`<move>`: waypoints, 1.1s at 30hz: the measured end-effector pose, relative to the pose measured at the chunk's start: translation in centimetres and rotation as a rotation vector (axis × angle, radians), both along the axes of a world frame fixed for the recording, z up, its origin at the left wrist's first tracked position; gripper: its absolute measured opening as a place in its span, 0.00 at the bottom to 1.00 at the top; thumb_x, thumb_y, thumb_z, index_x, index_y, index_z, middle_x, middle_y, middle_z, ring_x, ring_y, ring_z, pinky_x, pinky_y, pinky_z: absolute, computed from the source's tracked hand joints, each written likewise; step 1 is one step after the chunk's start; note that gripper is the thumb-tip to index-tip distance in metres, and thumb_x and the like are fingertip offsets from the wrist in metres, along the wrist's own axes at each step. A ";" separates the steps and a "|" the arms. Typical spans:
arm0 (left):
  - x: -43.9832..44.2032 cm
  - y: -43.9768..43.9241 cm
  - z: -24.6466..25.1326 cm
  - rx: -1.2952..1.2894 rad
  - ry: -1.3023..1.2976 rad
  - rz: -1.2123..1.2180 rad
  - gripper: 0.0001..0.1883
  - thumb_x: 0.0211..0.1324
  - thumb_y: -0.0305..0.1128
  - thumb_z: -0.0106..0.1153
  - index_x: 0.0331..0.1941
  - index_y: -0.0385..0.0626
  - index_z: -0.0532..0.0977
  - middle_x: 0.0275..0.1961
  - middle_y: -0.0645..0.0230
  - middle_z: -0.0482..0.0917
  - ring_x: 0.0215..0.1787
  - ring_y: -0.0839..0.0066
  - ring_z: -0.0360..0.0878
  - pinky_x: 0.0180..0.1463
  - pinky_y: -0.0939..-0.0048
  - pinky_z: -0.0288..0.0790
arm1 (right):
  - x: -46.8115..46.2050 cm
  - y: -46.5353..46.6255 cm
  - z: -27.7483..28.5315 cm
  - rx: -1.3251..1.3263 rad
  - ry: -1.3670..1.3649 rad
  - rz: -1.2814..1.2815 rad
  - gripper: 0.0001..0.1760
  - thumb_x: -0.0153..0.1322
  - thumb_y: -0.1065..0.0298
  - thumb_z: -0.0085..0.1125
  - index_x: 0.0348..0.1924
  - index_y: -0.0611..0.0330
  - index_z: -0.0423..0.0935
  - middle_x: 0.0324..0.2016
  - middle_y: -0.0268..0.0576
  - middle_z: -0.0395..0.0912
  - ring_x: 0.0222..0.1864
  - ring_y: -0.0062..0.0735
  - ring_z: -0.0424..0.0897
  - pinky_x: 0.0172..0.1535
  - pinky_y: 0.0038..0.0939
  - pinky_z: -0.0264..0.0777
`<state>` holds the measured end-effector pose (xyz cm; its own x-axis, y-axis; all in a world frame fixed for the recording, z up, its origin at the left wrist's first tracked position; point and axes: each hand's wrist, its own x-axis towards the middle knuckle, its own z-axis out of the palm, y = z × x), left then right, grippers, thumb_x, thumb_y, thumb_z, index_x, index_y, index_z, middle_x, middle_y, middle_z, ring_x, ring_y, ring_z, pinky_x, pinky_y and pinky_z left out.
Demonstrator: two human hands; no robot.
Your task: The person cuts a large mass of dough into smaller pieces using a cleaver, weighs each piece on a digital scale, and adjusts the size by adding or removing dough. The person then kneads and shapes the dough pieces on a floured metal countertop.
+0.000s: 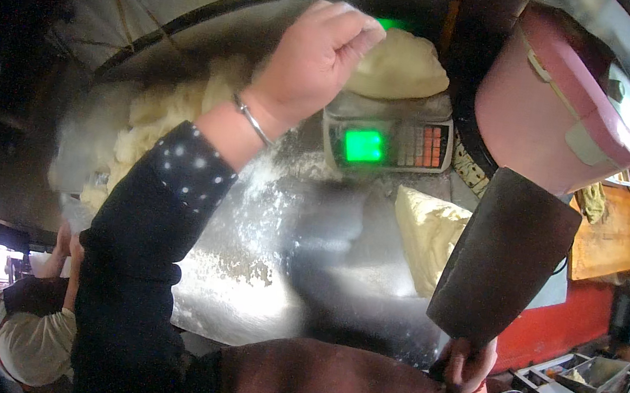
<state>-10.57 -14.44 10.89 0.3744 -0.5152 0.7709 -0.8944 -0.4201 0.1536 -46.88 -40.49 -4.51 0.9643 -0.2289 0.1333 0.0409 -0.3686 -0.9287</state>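
Observation:
My right hand (468, 363) grips a wide dark cleaver (506, 263) by its handle, with the blade pointing away from me. My left hand (324, 57) is raised over the worktop beside the scale, its fingers curled closed; nothing shows in them. Just past those fingers, a large lump of pale dough (400, 67) rests on the pan of a digital scale (390, 147) with a lit green display. A thick block of dough (426, 235) lies on the metal worktop (338, 247), partly behind the blade. White flour (254, 206) is scattered across the middle.
A pink lidded tub (547, 108) stands at the far right, near a wooden board (607, 241). Blurred pale dough pieces (153, 109) lie beyond my left arm. At lower left, another person (36, 339) reaches towards the worktop. Metal containers (596, 373) stand at lower right.

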 end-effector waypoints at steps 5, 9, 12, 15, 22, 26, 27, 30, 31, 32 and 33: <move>0.8 -0.7 -0.9 -0.013 0.063 0.014 0.06 0.61 0.31 0.55 0.35 0.40 0.77 0.34 0.62 0.78 0.37 0.65 0.75 0.44 0.71 0.69 | -0.3 -0.1 0.0 -0.053 -0.001 -0.016 0.23 0.64 0.77 0.49 0.53 0.70 0.67 0.33 0.51 0.76 0.30 0.39 0.76 0.35 0.33 0.72; 2.4 -1.3 -3.0 0.037 0.191 0.036 0.07 0.57 0.29 0.57 0.38 0.42 0.78 0.37 0.61 0.79 0.40 0.63 0.76 0.46 0.68 0.70 | 0.5 0.5 1.3 0.064 -0.011 -0.018 0.20 0.66 0.76 0.50 0.52 0.68 0.68 0.31 0.50 0.76 0.28 0.36 0.76 0.34 0.31 0.72; 3.5 -2.4 -4.5 0.158 0.292 0.203 0.22 0.47 0.33 0.63 0.51 0.51 0.75 0.44 0.53 0.75 0.50 0.54 0.72 0.55 0.57 0.68 | 2.4 1.5 3.0 0.255 0.072 -0.029 0.15 0.69 0.77 0.49 0.49 0.68 0.67 0.26 0.44 0.76 0.24 0.24 0.74 0.28 0.26 0.70; 4.4 -4.0 -5.3 0.239 0.339 0.306 0.29 0.39 0.33 0.66 0.52 0.57 0.75 0.47 0.52 0.72 0.53 0.52 0.68 0.56 0.54 0.66 | 4.7 2.6 4.8 0.346 0.112 -0.041 0.12 0.70 0.75 0.51 0.46 0.67 0.67 0.22 0.39 0.74 0.22 0.22 0.73 0.26 0.27 0.69; 5.5 -6.3 -6.6 0.415 0.206 0.296 0.22 0.39 0.30 0.66 0.45 0.50 0.77 0.50 0.52 0.75 0.55 0.51 0.70 0.55 0.53 0.69 | 9.0 4.6 7.3 0.454 0.147 -0.020 0.15 0.73 0.73 0.43 0.53 0.65 0.61 0.23 0.37 0.71 0.16 0.21 0.69 0.20 0.22 0.66; 7.1 -6.3 -6.1 0.424 0.265 0.274 0.19 0.41 0.31 0.64 0.43 0.45 0.79 0.43 0.50 0.80 0.47 0.52 0.77 0.53 0.57 0.71 | 11.9 6.1 6.8 0.492 0.120 -0.078 0.12 0.73 0.71 0.45 0.49 0.62 0.64 0.22 0.36 0.70 0.16 0.21 0.68 0.18 0.23 0.65; 7.6 -6.3 -5.7 0.403 0.300 0.273 0.19 0.42 0.31 0.63 0.43 0.44 0.79 0.42 0.50 0.80 0.46 0.53 0.78 0.52 0.57 0.72 | 12.5 6.5 6.6 0.706 0.151 -0.069 0.12 0.73 0.71 0.46 0.48 0.61 0.64 0.21 0.35 0.70 0.16 0.21 0.68 0.18 0.23 0.64; 8.9 -5.9 -4.3 0.343 0.519 0.269 0.18 0.42 0.34 0.59 0.41 0.43 0.79 0.41 0.52 0.82 0.44 0.56 0.80 0.49 0.60 0.74 | 16.1 8.2 5.2 0.637 0.066 -0.111 0.09 0.72 0.71 0.46 0.45 0.61 0.64 0.19 0.36 0.69 0.14 0.23 0.68 0.16 0.25 0.64; 9.0 -5.9 -4.0 0.323 0.496 0.270 0.17 0.42 0.33 0.59 0.39 0.42 0.79 0.40 0.51 0.81 0.43 0.54 0.80 0.48 0.59 0.74 | 17.7 8.8 4.6 0.546 0.002 -0.121 0.08 0.72 0.71 0.46 0.44 0.61 0.64 0.19 0.36 0.69 0.14 0.23 0.68 0.16 0.26 0.64; 9.1 -5.8 -3.6 0.306 0.474 0.273 0.16 0.42 0.33 0.59 0.38 0.41 0.79 0.39 0.51 0.81 0.42 0.53 0.80 0.47 0.59 0.74 | 19.1 9.4 4.0 0.458 -0.061 -0.130 0.08 0.72 0.71 0.46 0.43 0.61 0.64 0.19 0.36 0.69 0.14 0.24 0.68 0.16 0.27 0.64; 9.0 -5.7 -3.3 0.313 0.474 0.292 0.14 0.43 0.32 0.59 0.36 0.41 0.80 0.38 0.50 0.81 0.42 0.52 0.79 0.45 0.59 0.73 | 20.2 9.9 3.4 0.482 -0.070 -0.128 0.07 0.72 0.72 0.46 0.43 0.61 0.64 0.19 0.37 0.69 0.13 0.24 0.68 0.15 0.27 0.65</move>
